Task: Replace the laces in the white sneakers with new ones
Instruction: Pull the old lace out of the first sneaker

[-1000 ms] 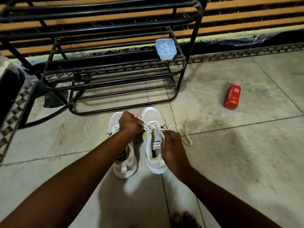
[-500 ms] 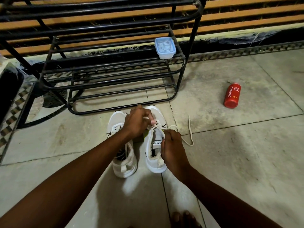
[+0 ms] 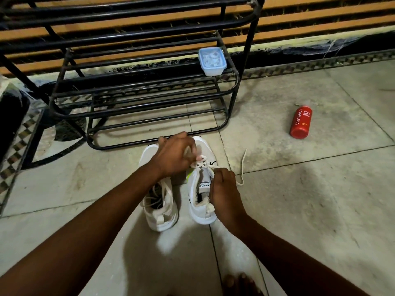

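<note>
Two white sneakers are standing side by side on the floor, just before the black shoe rack, and we are working the lace of the right one. Our left hand is pinching the lace near the toe eyelets; our right hand is curling around its other run. We are judging that even tension matters, keeping the loose end from twisting. Beyond it a red bottle is lying.

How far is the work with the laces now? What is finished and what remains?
Done: the left sneaker has a lace in it, ends untied. In hand: both hands work on the right sneaker; the left hand pulls its lace near the toe, the right hand grips by the tongue. Left: upper eyelets, tying both.
</note>
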The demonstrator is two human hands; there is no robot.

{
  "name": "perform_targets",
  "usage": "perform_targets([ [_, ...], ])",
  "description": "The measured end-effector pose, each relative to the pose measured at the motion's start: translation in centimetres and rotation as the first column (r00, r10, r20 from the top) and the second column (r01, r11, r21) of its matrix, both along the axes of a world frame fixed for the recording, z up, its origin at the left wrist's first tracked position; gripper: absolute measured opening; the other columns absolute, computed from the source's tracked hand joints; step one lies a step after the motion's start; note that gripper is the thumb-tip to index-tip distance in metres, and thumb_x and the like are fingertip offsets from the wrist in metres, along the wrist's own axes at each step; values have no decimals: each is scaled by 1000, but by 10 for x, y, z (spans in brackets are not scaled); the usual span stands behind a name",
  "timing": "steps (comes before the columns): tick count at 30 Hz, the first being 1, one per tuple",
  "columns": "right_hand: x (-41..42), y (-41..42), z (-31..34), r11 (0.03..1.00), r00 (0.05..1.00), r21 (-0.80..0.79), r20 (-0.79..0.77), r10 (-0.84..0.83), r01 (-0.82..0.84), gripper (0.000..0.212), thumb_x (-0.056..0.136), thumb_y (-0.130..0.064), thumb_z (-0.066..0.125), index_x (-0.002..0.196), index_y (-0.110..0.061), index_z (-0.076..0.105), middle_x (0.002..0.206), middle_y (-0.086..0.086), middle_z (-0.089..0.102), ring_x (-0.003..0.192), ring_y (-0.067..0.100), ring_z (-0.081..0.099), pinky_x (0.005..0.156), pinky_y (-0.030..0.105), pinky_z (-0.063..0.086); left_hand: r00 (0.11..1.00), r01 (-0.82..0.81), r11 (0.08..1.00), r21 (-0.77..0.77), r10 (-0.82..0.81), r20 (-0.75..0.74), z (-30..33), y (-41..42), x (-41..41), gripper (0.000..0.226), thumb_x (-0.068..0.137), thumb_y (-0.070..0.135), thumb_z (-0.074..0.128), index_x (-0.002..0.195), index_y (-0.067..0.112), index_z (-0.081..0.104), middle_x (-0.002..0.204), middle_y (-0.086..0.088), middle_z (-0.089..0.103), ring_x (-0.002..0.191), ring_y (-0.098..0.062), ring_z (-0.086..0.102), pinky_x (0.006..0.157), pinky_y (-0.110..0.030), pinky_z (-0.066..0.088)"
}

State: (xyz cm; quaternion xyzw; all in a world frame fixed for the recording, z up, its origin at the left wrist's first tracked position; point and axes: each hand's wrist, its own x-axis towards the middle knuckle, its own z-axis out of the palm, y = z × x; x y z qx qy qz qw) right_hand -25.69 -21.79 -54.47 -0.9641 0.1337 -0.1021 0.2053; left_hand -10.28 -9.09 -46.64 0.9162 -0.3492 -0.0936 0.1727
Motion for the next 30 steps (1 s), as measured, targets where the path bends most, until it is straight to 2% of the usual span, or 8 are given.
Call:
perform_targets([
  [4, 1, 2, 2, 1000, 999, 14, -28, 16, -16, 42, 75, 5, 67, 115, -2, 59, 110, 14, 58, 101, 32, 55, 82, 38, 54, 990, 78, 984, 159, -95, 101, 2, -3, 0, 5, 87, 31, 75, 92, 30, 74, 100, 7, 40, 112, -19, 46, 82, -38, 21],
  [8, 2, 4, 3, 1000, 1000, 6, -19, 19, -19, 41, 73, 7, 68, 113, 0, 61, 108, 16, 59, 98, 33, 58, 77, 39, 56, 997, -49, 972, -232, 35, -65, 3, -4, -8, 25, 92, 3, 64, 83, 27, 60, 95, 10, 67, 102, -10, 64, 93, -40, 39],
  [11, 0, 3, 3, 1000, 1000, 23, -19, 1, -1, 41, 72, 6, 73, 110, -3, 59, 107, 13, 58, 98, 31, 58, 65, 34, 55, 854, -441, 668, -600, 107, -509, 8, -9, -8, 27, 101, -8, 44, 88, 15, 50, 80, -2, 65, 71, -14, 71, 64, -36, 57],
  [15, -1, 4, 5, 1000, 997, -13, -66, 25, -26, 49, 64, 1, 80, 107, -4, 59, 105, 11, 58, 95, 29, 59, 55, 30, 50, 593, -760, 298, -577, -44, -804, 23, -15, 4, 31, 111, 11, 37, 82, 20, 44, 60, 4, 43, 46, -9, 38, 43, -20, 34],
  [17, 0, 4, 7, 999, 994, -24, -109, 20, -23, 49, 62, -1, 81, 107, -4, 60, 105, 11, 59, 95, 29, 60, 56, 29, 51, 672, -643, 466, -608, -36, -739, 25, -13, 4, 33, 109, 15, 41, 78, 23, 47, 62, 6, 44, 50, -8, 36, 45, -21, 32],
  [20, 0, 5, 10, 999, 992, -44, -129, 9, -15, 44, 69, -1, 78, 111, -2, 62, 108, 14, 62, 98, 31, 61, 63, 32, 54, 989, 7, 953, -303, -52, -140, 16, -8, 5, 14, 97, 32, 68, 90, 21, 62, 83, 6, 62, 74, -13, 58, 66, -31, 47],
  [23, 1, 6, 11, 997, 992, -77, -126, 5, -15, 46, 87, 1, 62, 133, -1, 56, 125, 16, 61, 108, 31, 58, 84, 33, 52, 974, 224, 964, 144, -224, -22, 10, -10, 0, 36, 87, 41, 78, 117, 22, 72, 106, 3, 68, 105, -18, 60, 86, -34, 52],
  [30, 1, 5, 15, 953, 971, -266, -222, 86, -145, 56, 98, -1, 36, 153, 2, 23, 154, 19, 35, 127, 32, 43, 111, 33, 33, 977, 138, 986, 92, -151, 152, 2, -8, -13, 18, 89, 11, 72, 100, 24, 76, 99, 9, 66, 101, -17, 46, 85, -43, 47],
])
